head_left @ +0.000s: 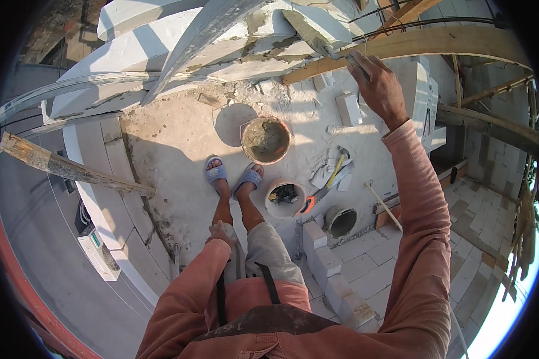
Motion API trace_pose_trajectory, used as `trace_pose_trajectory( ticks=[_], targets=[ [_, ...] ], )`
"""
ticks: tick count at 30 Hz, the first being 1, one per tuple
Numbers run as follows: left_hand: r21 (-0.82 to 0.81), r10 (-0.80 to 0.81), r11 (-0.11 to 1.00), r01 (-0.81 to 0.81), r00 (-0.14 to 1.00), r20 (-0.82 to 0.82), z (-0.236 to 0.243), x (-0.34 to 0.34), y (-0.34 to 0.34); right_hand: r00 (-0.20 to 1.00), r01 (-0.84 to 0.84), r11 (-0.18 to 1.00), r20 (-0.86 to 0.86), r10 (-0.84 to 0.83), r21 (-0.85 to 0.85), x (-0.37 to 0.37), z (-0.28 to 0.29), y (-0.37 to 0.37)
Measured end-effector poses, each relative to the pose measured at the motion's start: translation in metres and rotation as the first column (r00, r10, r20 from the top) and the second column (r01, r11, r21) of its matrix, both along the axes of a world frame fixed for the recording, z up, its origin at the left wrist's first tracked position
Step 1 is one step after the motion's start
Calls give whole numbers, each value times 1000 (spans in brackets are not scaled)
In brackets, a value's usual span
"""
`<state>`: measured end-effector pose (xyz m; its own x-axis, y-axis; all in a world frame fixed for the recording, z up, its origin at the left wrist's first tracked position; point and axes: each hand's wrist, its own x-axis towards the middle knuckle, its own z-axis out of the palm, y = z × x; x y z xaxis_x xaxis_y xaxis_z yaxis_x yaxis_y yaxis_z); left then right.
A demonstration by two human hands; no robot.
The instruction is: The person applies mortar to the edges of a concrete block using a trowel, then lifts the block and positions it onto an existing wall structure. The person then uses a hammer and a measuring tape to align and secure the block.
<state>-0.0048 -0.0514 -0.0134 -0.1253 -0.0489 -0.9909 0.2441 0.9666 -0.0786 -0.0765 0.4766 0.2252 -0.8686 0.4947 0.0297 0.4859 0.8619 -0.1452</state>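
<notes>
My right hand (377, 87) is raised at the upper right, closed around the handle of a trowel. The trowel's mortar-smeared blade (308, 33) points up and left, over the white block wall (221, 48), which has grey mortar patches along its joints. Low beside my left thigh hangs my left hand (221, 233), dusty, its fingers loosely bent, with nothing visible in them. A round bucket of wet mortar (266, 140) stands on the floor just beyond my feet.
A pale tub (285, 198) holds dark items; a handsaw (323, 190) and a hammer (339, 160) lie beside it. Another bucket (341, 221) stands further right. A wooden beam (425, 48) crosses the upper right. At left a plank (72, 167) slants near a block wall.
</notes>
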Motion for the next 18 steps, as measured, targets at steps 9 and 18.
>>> trace_pose_trajectory(
  ticks=[9,18],
  targets=[
    [12,-20,1000,20,1000,20,3,-2,1,987,-131,974,113,112,185,10,40,2],
    [1,-59,998,59,998,0,3,0,0,930,327,761,48,-365,-560,-16,16,-37]
  ],
)
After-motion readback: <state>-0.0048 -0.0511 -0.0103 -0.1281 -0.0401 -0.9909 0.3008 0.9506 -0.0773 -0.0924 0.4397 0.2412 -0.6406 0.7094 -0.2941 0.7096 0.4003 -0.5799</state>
